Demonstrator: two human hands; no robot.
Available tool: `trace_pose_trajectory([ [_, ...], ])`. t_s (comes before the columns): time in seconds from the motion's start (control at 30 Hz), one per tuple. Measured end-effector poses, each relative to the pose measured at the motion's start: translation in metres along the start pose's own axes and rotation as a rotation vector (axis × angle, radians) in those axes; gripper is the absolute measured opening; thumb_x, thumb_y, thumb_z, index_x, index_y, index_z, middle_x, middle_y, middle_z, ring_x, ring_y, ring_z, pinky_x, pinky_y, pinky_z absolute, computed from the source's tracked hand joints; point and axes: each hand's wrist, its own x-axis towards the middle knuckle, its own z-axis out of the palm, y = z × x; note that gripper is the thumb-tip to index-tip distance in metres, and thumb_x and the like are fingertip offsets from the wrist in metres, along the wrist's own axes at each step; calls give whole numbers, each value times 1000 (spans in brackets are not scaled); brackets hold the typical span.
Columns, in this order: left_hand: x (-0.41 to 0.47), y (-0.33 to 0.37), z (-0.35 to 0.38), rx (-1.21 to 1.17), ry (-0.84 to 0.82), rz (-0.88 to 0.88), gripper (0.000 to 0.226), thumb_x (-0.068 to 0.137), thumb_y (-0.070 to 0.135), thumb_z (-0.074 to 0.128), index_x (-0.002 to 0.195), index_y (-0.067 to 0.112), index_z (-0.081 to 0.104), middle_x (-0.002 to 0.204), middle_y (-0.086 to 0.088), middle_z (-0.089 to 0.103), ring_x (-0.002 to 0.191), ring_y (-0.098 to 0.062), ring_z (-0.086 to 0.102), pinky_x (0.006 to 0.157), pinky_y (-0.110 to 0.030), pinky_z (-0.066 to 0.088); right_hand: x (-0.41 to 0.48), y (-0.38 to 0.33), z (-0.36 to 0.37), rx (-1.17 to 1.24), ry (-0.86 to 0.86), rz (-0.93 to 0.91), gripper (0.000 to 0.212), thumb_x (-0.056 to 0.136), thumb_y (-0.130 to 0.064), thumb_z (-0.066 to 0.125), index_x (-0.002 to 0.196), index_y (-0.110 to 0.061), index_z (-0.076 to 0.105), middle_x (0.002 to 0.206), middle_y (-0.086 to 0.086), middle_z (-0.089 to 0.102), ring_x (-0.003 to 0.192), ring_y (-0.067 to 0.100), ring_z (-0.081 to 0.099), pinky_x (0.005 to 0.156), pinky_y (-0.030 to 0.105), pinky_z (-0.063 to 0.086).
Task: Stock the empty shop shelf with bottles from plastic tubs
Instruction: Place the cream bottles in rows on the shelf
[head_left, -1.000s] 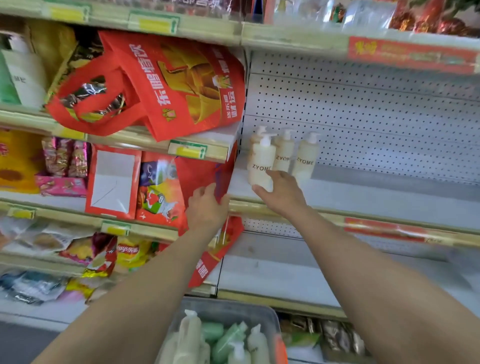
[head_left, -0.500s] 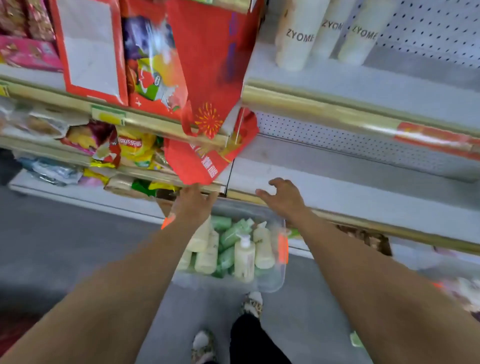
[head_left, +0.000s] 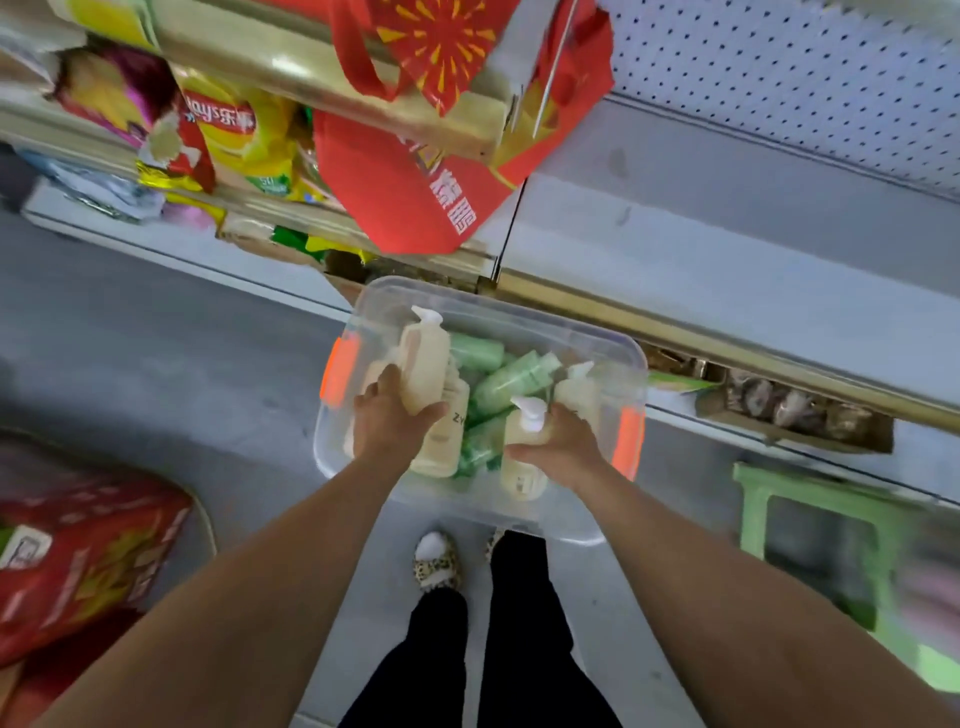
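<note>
A clear plastic tub (head_left: 519, 525) with orange latches stands on the floor below the shelves. It holds several cream pump bottles and green bottles (head_left: 506, 379). My left hand (head_left: 389, 421) grips a cream pump bottle (head_left: 423, 358) at the tub's left side, lifted a little above the others. My right hand (head_left: 563, 441) grips another cream pump bottle (head_left: 522, 457) at the tub's right side, its white pump head showing by my thumb. A bare grey shelf (head_left: 727, 249) runs above the tub to the right.
A red gift bag (head_left: 415, 197) hangs over the shelf edge just above the tub. Snack packets (head_left: 228, 130) fill the left shelves. A green plastic stool (head_left: 831, 545) stands at the right, a red carton (head_left: 78, 561) at the left. My feet (head_left: 436, 561) stand just behind the tub.
Both hands came down from the shelf edge into the tub, and each has closed round a cream pump bottle. My view has tilted down towards the floor.
</note>
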Motion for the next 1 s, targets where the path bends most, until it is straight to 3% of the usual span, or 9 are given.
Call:
trace_pose_trajectory([
  [0.1,8,9,9,147,64,-21,97,69,59,77,140,10,31,134,-16,44,122,-37,39,97,-45,36,12,2,10,-129,-8,-58,94,52,-63,81,132,-22,53,112,-1,59,112,25,54,90,36,49],
  [0.23,20,20,2,163,31,-66,96,66,56,80,136,8,37,133,-15,43,121,-36,43,100,-42,37,16,-2,-2,-133,7,-59,87,51,-52,91,120,-16,53,110,2,61,108,26,55,84,37,51],
  [0.33,24,22,-17,-335,-167,-239,75,68,41,85,125,6,52,122,-11,59,105,-29,58,88,-40,51,2,-7,-28,54,-26,6,76,60,-41,93,119,-17,51,110,-4,58,100,17,56,77,31,46],
  [0.4,11,21,-31,-714,-340,-372,62,72,35,85,120,9,56,115,-8,65,99,-26,64,81,-39,55,-13,-9,-47,357,-82,48,62,68,-25,91,114,-21,49,102,-11,60,97,12,58,86,30,47],
  [0.47,-4,17,-38,-814,-435,-376,56,73,35,84,118,13,58,116,-8,66,105,-26,65,88,-42,56,-28,-14,-65,686,-162,65,62,70,-12,88,121,-16,54,106,-5,69,105,16,64,92,33,50],
  [0.57,-32,22,-49,-913,-508,-290,44,78,29,81,114,15,61,117,-8,68,108,-26,64,90,-44,55,-51,-22,-86,932,-228,0,72,66,-8,87,130,-20,57,116,2,72,113,22,64,85,33,53],
  [0.77,-82,49,-82,-1075,-642,-7,53,79,24,78,128,15,58,123,-9,68,112,-27,65,97,-49,52,-115,-46,-123,1273,-155,-181,50,67,0,75,115,-3,63,108,13,68,103,26,64,91,35,55],
  [0.9,-117,70,-109,-1200,-736,150,57,81,18,73,134,14,52,129,-13,64,118,-32,61,93,-52,53,-159,-60,-142,1401,-68,-271,73,57,-16,87,124,-6,60,111,17,61,107,36,61,99,48,47],
  [1.0,-143,89,-126,-1320,-804,225,48,89,14,61,135,10,48,131,-17,60,118,-35,58,93,-53,50,-193,-74,-156,1466,29,-343,67,70,-25,75,132,-9,54,111,17,59,99,36,64,88,54,53],
])
